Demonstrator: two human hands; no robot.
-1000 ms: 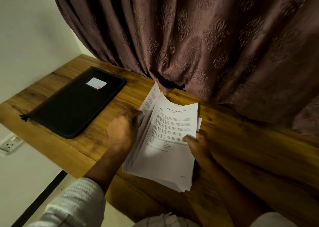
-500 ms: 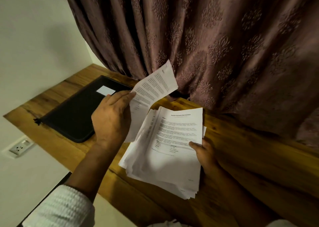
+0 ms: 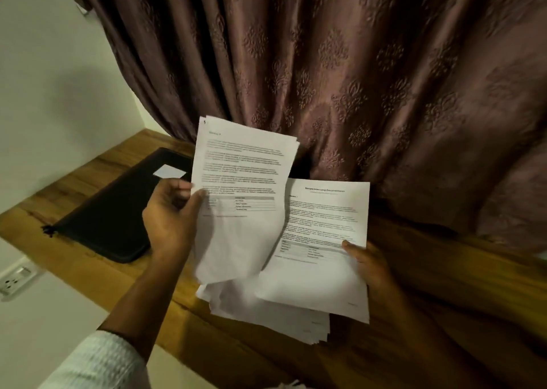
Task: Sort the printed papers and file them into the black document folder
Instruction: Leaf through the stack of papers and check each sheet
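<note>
head view, the only one.

item: left hand point(image 3: 171, 220), fingers and thumb curled round the left edge of a few lifted sheets point(image 3: 242, 181), printed side toward me, raised above the table point(image 3: 444, 285) in front of the curtain point(image 3: 325, 63).

item: right hand point(image 3: 373, 270), thumb pinching the right edge of a titled page point(image 3: 322, 240) on top of the main stack point(image 3: 266, 308). the stack fans untidily below. i cannot tell whether it rests on the wood or hangs from my grip.

item: black document folder point(image 3: 112, 217), flat on the table to my left, near the lifted sheets but apart from them, white label point(image 3: 169, 171) facing up. it looks closed, with the zip pull point(image 3: 47, 230) at its near corner.

item: wall socket point(image 3: 14, 279), below the table edge at far left.

status, as i judge it: sorting under way, with papers split between my two hands and no separate sorted piles on the table. filing is not begun: no sheet shows in or on the folder. left to do: finish ordering the pages, square the stack, open the folder, slide the papers in.
</note>
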